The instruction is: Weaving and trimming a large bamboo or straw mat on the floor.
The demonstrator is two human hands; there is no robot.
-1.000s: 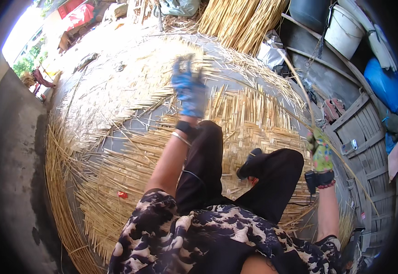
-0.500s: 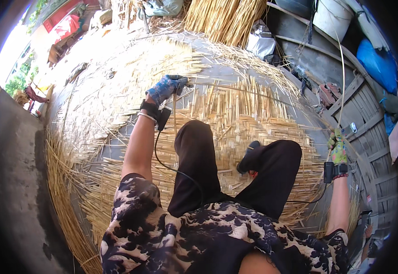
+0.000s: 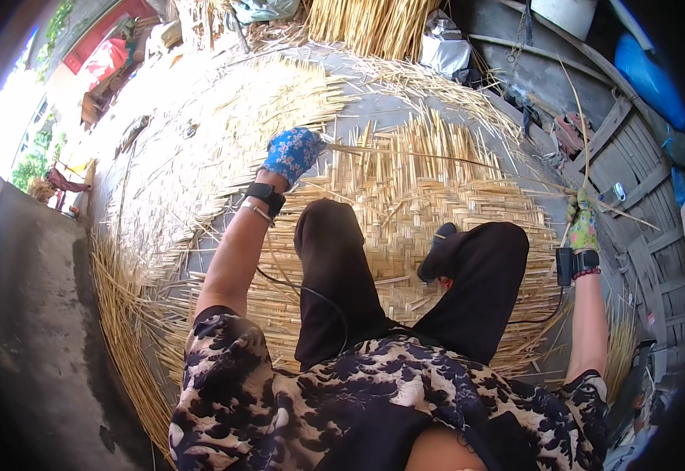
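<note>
My left hand [image 3: 294, 154], in a blue flowered glove, is closed at the far edge of a woven straw-coloured mat [image 3: 405, 228]. From its fist a long thin reed strip [image 3: 452, 158] runs across above the mat to my right hand. Far out to the right, my right hand [image 3: 582, 224], in a green-yellow flowered glove, is closed around reed. One thin length [image 3: 584, 133] rises from that hand in a curve, and another short end sticks out to its right. The fingertips of the left hand are hidden by the glove's back. My bent knees are over the mat.
Loose reeds [image 3: 122, 337] lie along the left side by a grey wall [image 3: 36, 314]. A bundle of upright reeds [image 3: 370, 27] and a silver-white bag [image 3: 446, 56] stand at the back. A slatted wooden panel [image 3: 641, 196] and a blue bag [image 3: 648, 86] are at the right.
My left hand has rolled over, so the glove's back now faces up. My right hand has moved a little farther away, and a reed end now sticks out to its right.
</note>
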